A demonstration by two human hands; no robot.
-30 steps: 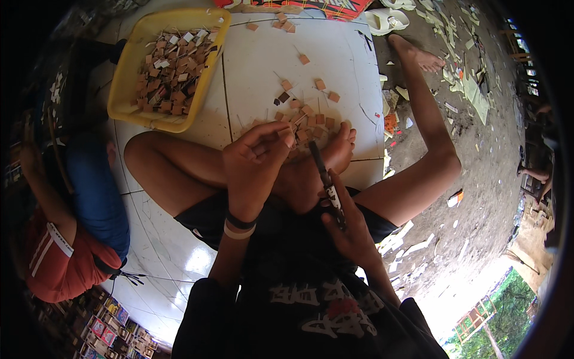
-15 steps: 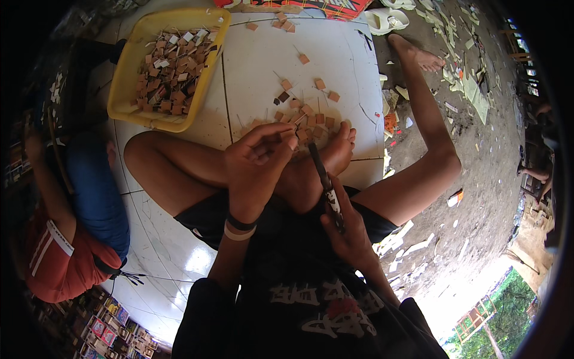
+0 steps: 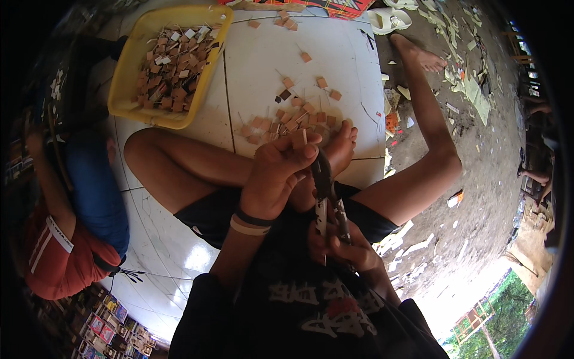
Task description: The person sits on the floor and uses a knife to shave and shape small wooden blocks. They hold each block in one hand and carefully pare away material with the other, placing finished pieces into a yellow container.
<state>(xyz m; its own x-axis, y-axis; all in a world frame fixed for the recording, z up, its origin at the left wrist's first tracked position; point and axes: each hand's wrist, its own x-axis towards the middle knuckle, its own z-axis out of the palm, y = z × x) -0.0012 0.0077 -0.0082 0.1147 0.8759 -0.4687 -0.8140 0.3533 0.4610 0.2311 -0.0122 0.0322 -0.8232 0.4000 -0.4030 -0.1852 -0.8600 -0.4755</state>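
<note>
My left hand (image 3: 269, 179) is closed, with its fingertips pinching a small brown square piece (image 3: 299, 140). In my right hand (image 3: 353, 246) is a dark pair of pliers (image 3: 323, 173) with worn, whitish patches on its handles. The handles are spread apart, and the head reaches up to my left fingertips, close beside the square piece. Whether the jaws touch the piece is hidden by my fingers. Just beyond my hands, in front of my foot, lies a loose pile of similar brown squares (image 3: 293, 122), several with thin pins sticking out.
A yellow basin (image 3: 149, 121) full of brown and white pinned squares stands at the far left on white floor tiles (image 3: 257, 60). White sandals (image 3: 388, 21) and scattered scraps (image 3: 478, 99) lie on the dirt ground to the right. Another person in a red shirt (image 3: 78, 263) sits at left.
My left hand has shifted slightly right and now shows a brown square at its fingertips. The pliers have turned and their handles have spread; my right hand has moved a little lower.
</note>
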